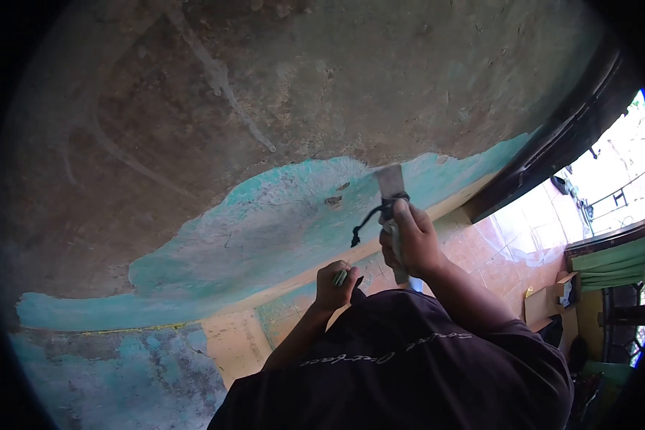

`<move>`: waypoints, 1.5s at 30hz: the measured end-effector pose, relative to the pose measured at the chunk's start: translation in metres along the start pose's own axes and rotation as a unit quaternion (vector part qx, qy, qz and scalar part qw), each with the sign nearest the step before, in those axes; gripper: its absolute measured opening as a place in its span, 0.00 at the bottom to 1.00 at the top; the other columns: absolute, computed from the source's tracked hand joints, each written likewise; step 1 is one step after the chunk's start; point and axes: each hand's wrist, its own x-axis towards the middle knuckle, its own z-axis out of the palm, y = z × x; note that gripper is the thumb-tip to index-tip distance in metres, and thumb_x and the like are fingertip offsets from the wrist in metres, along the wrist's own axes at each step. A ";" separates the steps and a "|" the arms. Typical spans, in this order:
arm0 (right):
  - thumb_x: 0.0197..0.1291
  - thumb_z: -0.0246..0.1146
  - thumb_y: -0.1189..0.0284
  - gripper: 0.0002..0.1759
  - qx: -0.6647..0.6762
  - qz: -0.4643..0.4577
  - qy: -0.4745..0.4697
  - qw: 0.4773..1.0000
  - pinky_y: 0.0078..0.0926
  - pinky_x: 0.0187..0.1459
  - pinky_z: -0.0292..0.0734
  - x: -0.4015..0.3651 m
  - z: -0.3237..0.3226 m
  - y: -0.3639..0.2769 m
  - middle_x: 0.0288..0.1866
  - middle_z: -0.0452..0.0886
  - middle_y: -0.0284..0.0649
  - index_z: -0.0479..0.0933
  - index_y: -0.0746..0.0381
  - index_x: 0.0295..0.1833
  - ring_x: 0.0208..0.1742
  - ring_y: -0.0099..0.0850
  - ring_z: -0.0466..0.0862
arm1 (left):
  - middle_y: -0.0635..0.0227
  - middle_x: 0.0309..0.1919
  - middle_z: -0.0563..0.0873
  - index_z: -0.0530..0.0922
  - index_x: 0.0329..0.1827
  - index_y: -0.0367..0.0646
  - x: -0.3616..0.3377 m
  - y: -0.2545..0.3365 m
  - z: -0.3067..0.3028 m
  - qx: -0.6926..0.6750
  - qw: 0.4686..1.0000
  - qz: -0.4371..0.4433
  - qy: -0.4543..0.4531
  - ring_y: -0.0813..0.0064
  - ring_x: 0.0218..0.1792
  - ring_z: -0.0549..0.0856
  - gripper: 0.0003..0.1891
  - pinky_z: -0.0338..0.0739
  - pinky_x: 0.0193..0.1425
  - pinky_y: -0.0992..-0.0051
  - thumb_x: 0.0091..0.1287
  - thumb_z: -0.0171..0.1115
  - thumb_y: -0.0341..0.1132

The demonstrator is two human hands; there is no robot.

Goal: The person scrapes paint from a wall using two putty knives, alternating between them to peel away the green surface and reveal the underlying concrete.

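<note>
My right hand (412, 240) grips the handle of a metal scraper (390, 180), whose flat blade rests against the turquoise paint (279, 222) on the wall. A black cord (369, 218) loops off the handle. Just below and to the left, my left hand (335, 284) is closed around a small green object (342, 277) that I cannot identify. Above the paint the wall is bare brown plaster (265, 86). My dark shirt (408, 365) fills the bottom of the view.
A yellowish band (279, 294) runs along the wall's base. Pinkish floor tiles (509, 244) spread to the right. A dark door frame (552, 150) opens onto bright daylight. A cardboard box (552, 297) and green fabric (609, 261) lie at the right.
</note>
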 end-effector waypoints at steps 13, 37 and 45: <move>0.72 0.44 0.53 0.20 0.011 0.032 0.025 0.999 0.22 0.11 0.58 -0.010 -0.016 0.005 0.17 0.66 0.33 0.68 0.60 0.41 0.10 0.22 0.63 | 0.67 0.23 0.76 0.70 0.28 0.39 0.004 -0.004 -0.015 -0.181 0.982 0.029 -0.047 0.80 0.24 0.74 0.22 0.69 0.30 0.77 0.66 0.56 0.52; 0.71 0.44 0.51 0.21 0.004 0.015 0.010 1.000 0.22 0.11 0.57 -0.001 -0.020 0.013 0.17 0.66 0.34 0.67 0.58 0.39 0.10 0.24 0.63 | 0.66 0.22 0.73 0.70 0.32 0.39 0.032 0.034 -0.032 -0.220 0.974 -0.042 -0.026 0.76 0.22 0.74 0.28 0.68 0.28 0.77 0.69 0.47 0.60; 0.71 0.45 0.52 0.20 0.037 0.033 -0.003 0.999 0.24 0.12 0.59 -0.005 -0.036 0.012 0.18 0.67 0.35 0.68 0.59 0.40 0.10 0.24 0.65 | 0.67 0.22 0.73 0.70 0.31 0.39 0.040 0.028 -0.038 -0.184 0.982 -0.017 -0.028 0.77 0.22 0.74 0.26 0.68 0.27 0.77 0.70 0.46 0.57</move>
